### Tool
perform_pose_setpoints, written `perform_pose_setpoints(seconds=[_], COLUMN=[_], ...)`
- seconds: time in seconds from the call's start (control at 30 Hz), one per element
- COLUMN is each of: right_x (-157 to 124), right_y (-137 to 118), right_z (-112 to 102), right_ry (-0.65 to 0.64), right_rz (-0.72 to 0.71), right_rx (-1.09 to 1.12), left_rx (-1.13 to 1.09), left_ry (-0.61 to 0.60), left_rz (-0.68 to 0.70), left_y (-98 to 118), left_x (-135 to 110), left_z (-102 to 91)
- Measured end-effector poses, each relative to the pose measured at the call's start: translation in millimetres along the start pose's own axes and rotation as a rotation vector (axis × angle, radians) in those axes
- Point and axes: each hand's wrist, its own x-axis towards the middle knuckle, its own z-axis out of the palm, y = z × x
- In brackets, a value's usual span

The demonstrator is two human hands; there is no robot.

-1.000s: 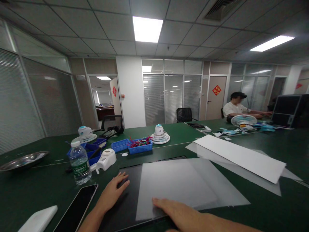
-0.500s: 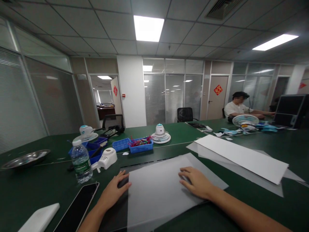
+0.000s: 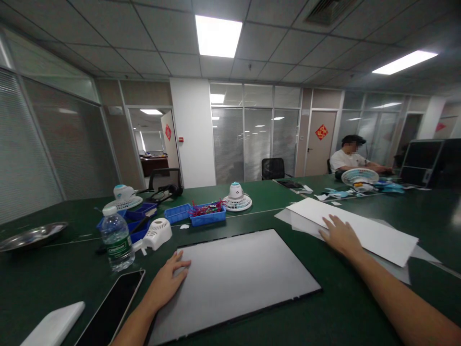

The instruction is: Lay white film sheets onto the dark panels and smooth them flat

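A translucent white sheet (image 3: 234,274) lies flat on a dark board (image 3: 309,292) in front of me. My left hand (image 3: 166,283) rests open on the board's left edge, fingers spread, touching the sheet's edge. My right hand (image 3: 340,234) lies flat and open, fingers stretched, on the stack of white sheets (image 3: 374,234) to the right. Translucent sheets (image 3: 401,271) stick out from under that stack.
On the green table (image 3: 342,312) a water bottle (image 3: 115,239), a dark phone (image 3: 112,310) and a white block (image 3: 52,327) sit left. Blue trays (image 3: 207,216), small white fans (image 3: 236,198) and a metal dish (image 3: 32,235) lie behind. A person (image 3: 347,156) sits far right.
My right hand left the translucent sheet and moved right onto the white stack. The sheet now lies squared on the dark board. My left hand barely moved.
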Motion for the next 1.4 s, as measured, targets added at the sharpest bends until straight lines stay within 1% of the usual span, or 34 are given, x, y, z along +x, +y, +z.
perform_pose_setpoints(seconds=[0.07,0.1,0.13,0.2,0.3,0.37,0.47,0.57,0.67,0.73,0.87,0.97,1.07,1.13,1.3,1.4], right_x=[2,3,3,5,8,8,6,1,-7,-18,-48,-71,-86,-92,-107,-118], right_y=[31,41,47,51,44,36,21,-4,-40,-68,-122,-153,-171,-178,-190,-200], right_z=[8,13,18,28,35,32,21,6,-6,-12,-20,-23,-24,-25,-21,-21], right_ry=[-0.039,-0.066,-0.093,-0.121,-0.107,-0.088,-0.042,0.037,0.11,0.124,0.048,-0.023,-0.057,-0.052,0.007,-0.002], right_rz=[0.14,0.183,0.207,0.208,0.162,0.126,0.063,-0.021,-0.161,-0.312,-0.728,-0.992,-1.185,-1.278,-1.434,-1.492], right_rx=[-0.049,-0.065,-0.076,-0.095,-0.124,-0.137,-0.139,-0.129,-0.102,-0.074,-0.008,0.034,0.081,0.115,0.21,0.303], left_rx=[0.001,0.001,0.001,0.004,0.016,0.024,0.034,0.038,0.046,0.055,0.065,0.056,0.028,0.007,-0.001,0.02], left_ry=[0.008,0.013,0.018,0.021,0.017,0.011,-0.003,-0.024,-0.044,-0.054,-0.065,-0.059,-0.041,-0.022,0.0,-0.009], left_rz=[-0.001,-0.002,-0.002,0.0,-0.001,-0.002,0.008,0.032,0.05,0.055,0.065,0.044,0.012,-0.003,-0.034,-0.024], left_y=[0,-1,-1,-2,-2,-1,0,0,-1,-2,-4,-7,-14,-18,-26,-26], left_x=[0,0,0,1,1,0,-1,-1,-1,0,-2,-3,-2,-2,1,1], left_z=[1.2,1.8,2.5,3.6,4.2,3.7,1.9,0.8,1.1,1.7,2.6,3.7,5.7,7.4,9.9,8.8])
